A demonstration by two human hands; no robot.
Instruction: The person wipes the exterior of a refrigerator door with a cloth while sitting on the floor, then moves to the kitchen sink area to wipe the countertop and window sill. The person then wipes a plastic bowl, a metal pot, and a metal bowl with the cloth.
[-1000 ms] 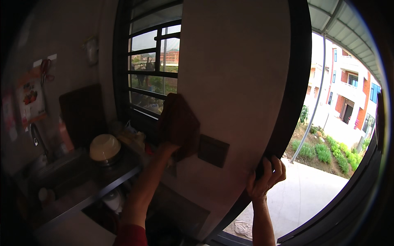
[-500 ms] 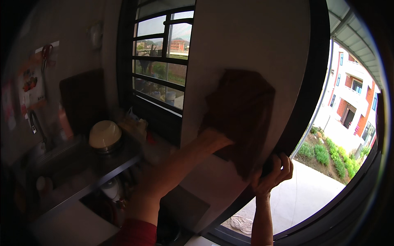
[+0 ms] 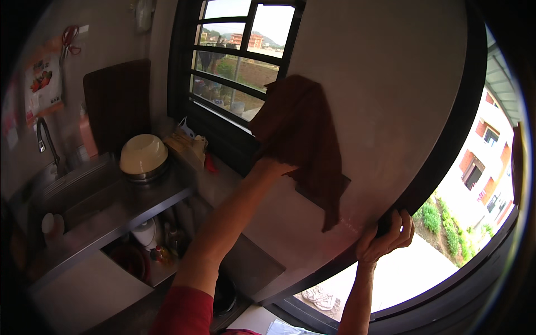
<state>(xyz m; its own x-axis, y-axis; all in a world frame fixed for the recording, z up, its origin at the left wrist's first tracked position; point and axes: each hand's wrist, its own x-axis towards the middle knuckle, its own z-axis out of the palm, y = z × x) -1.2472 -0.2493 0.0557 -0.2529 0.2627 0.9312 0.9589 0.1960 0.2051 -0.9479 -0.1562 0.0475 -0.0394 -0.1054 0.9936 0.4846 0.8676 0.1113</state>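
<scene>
Plainly, the brown cloth [image 3: 304, 125] lies over the edge of the wall [image 3: 391, 84] by the window [image 3: 237, 67], hiding the left hand [image 3: 279, 166]; its grip I can't tell. I'd press flat, right hand [image 3: 385, 239] curled around the door frame [image 3: 470, 100].

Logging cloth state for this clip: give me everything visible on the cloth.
The cloth is dark reddish-brown, apparently soft fabric, dry or damp I can't tell. It is unfolded but rumpled, with an uneven upper edge and a narrow tail hanging at lower right. It lies against the pale wall right of the window, its upper left overlapping the window's lower right corner in view. The left hand is at its lower left, fingers hidden by the fabric.
</scene>
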